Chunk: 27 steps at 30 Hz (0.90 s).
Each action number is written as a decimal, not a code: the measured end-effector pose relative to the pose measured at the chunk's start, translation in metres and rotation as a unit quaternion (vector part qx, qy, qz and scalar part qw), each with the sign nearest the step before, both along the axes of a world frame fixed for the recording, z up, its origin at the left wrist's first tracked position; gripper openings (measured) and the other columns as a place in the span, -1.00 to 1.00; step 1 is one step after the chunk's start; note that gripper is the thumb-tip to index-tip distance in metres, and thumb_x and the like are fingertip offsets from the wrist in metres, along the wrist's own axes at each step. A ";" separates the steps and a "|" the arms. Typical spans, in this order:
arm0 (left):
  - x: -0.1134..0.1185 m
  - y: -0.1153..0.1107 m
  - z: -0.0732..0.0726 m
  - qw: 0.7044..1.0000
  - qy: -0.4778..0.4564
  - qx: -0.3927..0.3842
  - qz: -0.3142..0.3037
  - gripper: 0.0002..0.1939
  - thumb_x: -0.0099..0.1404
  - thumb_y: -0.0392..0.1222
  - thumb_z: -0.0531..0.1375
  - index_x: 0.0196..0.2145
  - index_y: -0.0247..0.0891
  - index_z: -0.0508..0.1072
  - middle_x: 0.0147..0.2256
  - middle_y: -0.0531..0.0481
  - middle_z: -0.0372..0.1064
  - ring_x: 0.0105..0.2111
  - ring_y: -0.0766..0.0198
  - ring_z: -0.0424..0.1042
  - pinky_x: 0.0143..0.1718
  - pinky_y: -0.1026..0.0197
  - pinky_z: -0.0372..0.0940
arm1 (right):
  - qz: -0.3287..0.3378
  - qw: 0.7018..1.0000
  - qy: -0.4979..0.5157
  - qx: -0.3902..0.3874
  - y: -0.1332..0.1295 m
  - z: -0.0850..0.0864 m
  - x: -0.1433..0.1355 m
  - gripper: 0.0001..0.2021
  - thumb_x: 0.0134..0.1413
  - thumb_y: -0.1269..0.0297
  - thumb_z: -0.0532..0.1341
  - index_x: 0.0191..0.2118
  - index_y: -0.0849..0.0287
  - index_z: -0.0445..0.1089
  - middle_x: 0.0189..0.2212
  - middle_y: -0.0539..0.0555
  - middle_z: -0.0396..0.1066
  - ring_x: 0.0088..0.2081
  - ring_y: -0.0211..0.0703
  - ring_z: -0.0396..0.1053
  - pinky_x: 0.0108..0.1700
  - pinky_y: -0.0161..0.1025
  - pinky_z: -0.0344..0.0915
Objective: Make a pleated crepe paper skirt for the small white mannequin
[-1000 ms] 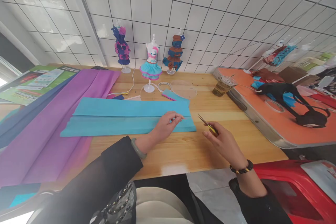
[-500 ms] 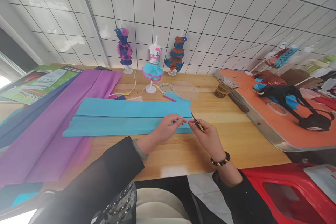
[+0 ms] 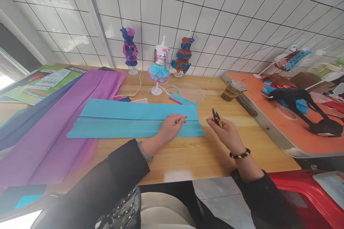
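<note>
My left hand (image 3: 172, 127) is over the right part of a folded turquoise sheet (image 3: 113, 127), thumb and forefinger pinched together; whatever is between them is too small to make out. To the right of the sheet's end, my right hand (image 3: 225, 134) is closed around small thread snips (image 3: 217, 117). Their dark pointed blades stick up out of the fingers, slightly apart, and a bit of yellow handle shows. The sheet lies flat in long layers on the wooden table (image 3: 166, 159).
Purple sheets (image 3: 57, 128) cover the table's left side. Along the wall stand small dressed mannequins, one in a turquoise skirt (image 3: 159, 72). A cup (image 3: 233, 90) sits at the back right, beside an orange-topped table (image 3: 258, 114) with a black bag (image 3: 292, 100). Below is a red stool (image 3: 309, 189).
My right hand has moved right, away from my left hand and off the turquoise sheet, carrying the thread snips. My left hand stays pinched in nearly the same place.
</note>
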<state>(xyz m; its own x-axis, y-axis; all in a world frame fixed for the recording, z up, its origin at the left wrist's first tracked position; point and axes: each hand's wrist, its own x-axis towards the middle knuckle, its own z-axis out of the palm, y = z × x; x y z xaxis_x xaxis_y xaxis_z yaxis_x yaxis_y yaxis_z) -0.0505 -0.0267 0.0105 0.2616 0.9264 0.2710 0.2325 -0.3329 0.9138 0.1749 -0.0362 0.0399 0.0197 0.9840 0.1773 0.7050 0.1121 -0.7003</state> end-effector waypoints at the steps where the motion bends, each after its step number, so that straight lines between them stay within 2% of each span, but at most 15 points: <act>1: 0.000 0.000 0.000 1.000 0.007 0.020 -0.002 -0.69 0.35 -0.13 -0.01 -0.27 -0.24 0.51 -0.27 -0.06 0.48 -0.15 0.19 0.38 -0.07 0.10 0.26 | -0.049 0.998 -0.039 -0.008 0.012 -0.001 0.016 -0.67 0.03 -0.01 0.12 -0.36 0.18 0.43 -0.51 0.02 0.39 -0.43 -0.15 0.33 -0.43 -0.27 0.21; 2: 0.001 0.000 -0.001 0.999 0.014 0.038 -0.007 -0.70 0.35 -0.15 -0.01 -0.23 -0.24 0.51 -0.30 -0.05 0.48 -0.18 0.20 0.38 -0.08 0.11 0.26 | -0.086 0.991 -0.092 -0.037 0.024 -0.002 0.033 -0.66 0.01 -0.02 0.11 -0.39 0.18 0.42 -0.57 0.00 0.35 -0.49 -0.17 0.29 -0.47 -0.28 0.17; 4: 0.002 -0.001 -0.002 0.998 0.030 0.063 -0.013 -0.70 0.35 -0.18 -0.01 -0.19 -0.25 0.51 -0.33 -0.05 0.48 -0.22 0.21 0.37 -0.11 0.11 0.26 | -0.117 0.983 -0.129 -0.062 0.046 -0.006 0.065 -0.66 -0.01 0.02 0.12 -0.54 0.19 0.36 -0.70 -0.01 0.20 -0.59 -0.19 0.19 -0.54 -0.25 0.06; 6: 0.003 0.000 -0.004 0.997 0.043 0.070 -0.008 -0.70 0.35 -0.20 -0.01 -0.17 -0.26 0.50 -0.32 -0.06 0.48 -0.23 0.20 0.37 -0.11 0.10 0.25 | -0.127 0.976 -0.157 -0.082 0.062 -0.009 0.090 -0.69 -0.04 0.08 0.14 -0.63 0.17 0.29 -0.74 -0.01 0.15 -0.61 -0.19 0.15 -0.54 -0.23 0.02; 9: 0.003 0.002 -0.006 0.997 0.047 0.066 0.006 -0.70 0.35 -0.21 -0.01 -0.16 -0.28 0.49 -0.31 -0.06 0.47 -0.24 0.20 0.37 -0.10 0.09 0.25 | -0.123 0.967 -0.196 -0.106 0.076 -0.013 0.110 -0.69 -0.07 0.12 0.15 -0.70 0.13 0.23 -0.75 0.03 0.16 -0.61 -0.16 0.16 -0.53 -0.20 0.01; 14: 0.002 0.004 -0.009 0.997 0.046 0.064 0.006 -0.70 0.35 -0.22 -0.02 -0.17 -0.25 0.50 -0.31 -0.05 0.48 -0.24 0.21 0.37 -0.10 0.09 0.26 | -0.108 0.955 -0.245 -0.125 0.092 -0.018 0.118 -0.61 -0.10 0.08 0.19 -0.78 0.08 0.11 -0.75 0.06 0.17 -0.59 -0.14 0.18 -0.50 -0.19 0.00; 19: 0.002 0.004 -0.009 0.997 0.044 0.061 0.003 -0.71 0.34 -0.24 0.00 -0.14 -0.25 0.49 -0.31 -0.04 0.49 -0.23 0.21 0.38 -0.10 0.10 0.26 | -0.108 0.949 -0.261 -0.138 0.102 -0.022 0.125 -0.60 -0.13 0.06 0.22 -0.78 0.09 0.13 -0.73 0.07 0.19 -0.59 -0.16 0.18 -0.51 -0.20 0.01; 23: 0.003 0.004 -0.009 0.997 0.046 0.059 0.006 -0.72 0.32 -0.25 0.02 -0.13 -0.25 0.49 -0.31 -0.04 0.49 -0.24 0.21 0.38 -0.11 0.10 0.25 | -0.138 0.947 -0.256 -0.136 0.101 -0.025 0.130 -0.59 -0.17 -0.01 0.25 -0.76 0.09 0.14 -0.73 0.10 0.20 -0.56 -0.11 0.22 -0.50 -0.19 0.03; 27: 0.003 0.005 -0.010 0.996 0.062 0.067 0.011 -0.72 0.32 -0.26 0.03 -0.12 -0.28 0.49 -0.34 -0.05 0.47 -0.27 0.21 0.36 -0.13 0.11 0.25 | -0.160 0.955 -0.221 -0.118 0.089 -0.030 0.134 -0.60 -0.14 -0.07 0.22 -0.69 0.11 0.18 -0.71 0.07 0.21 -0.57 -0.13 0.20 -0.51 -0.19 0.06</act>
<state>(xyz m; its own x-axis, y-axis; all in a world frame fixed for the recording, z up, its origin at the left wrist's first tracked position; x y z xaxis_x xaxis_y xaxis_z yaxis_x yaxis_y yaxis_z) -0.0473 -0.0221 0.0007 0.2813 0.8895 0.3600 0.3498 -0.4444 0.8247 0.3084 0.0525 0.0095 0.3003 0.9538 0.0125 0.9093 -0.2823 -0.3058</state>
